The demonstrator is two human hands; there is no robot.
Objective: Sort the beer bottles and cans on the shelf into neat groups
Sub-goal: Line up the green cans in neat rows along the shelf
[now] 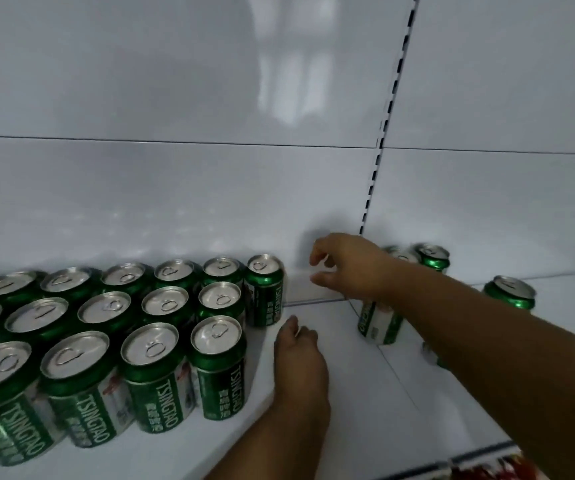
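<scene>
Green Tsingtao cans (pixel 113 341) are standing upright in a tight block on the left of the white shelf (pixel 365 403), arranged in rows running back toward the rear wall; at least eighteen silver tops are showing before the left edge cuts the block off. Its rightmost rear can (pixel 264 289) is standing alone at the end of the back row. To the right, past the slotted upright (pixel 379 143), at least three more cans are standing apart: one (pixel 379 323) partly hidden behind the right forearm, one (pixel 433 256) at the back wall, one (pixel 509 292) further right. The left hand (pixel 298 355) is resting on the bare shelf just beside the block, fingers loosely curled, holding nothing. The right hand (pixel 345 268) is hovering above the shelf with fingers half bent, gripping nothing.
</scene>
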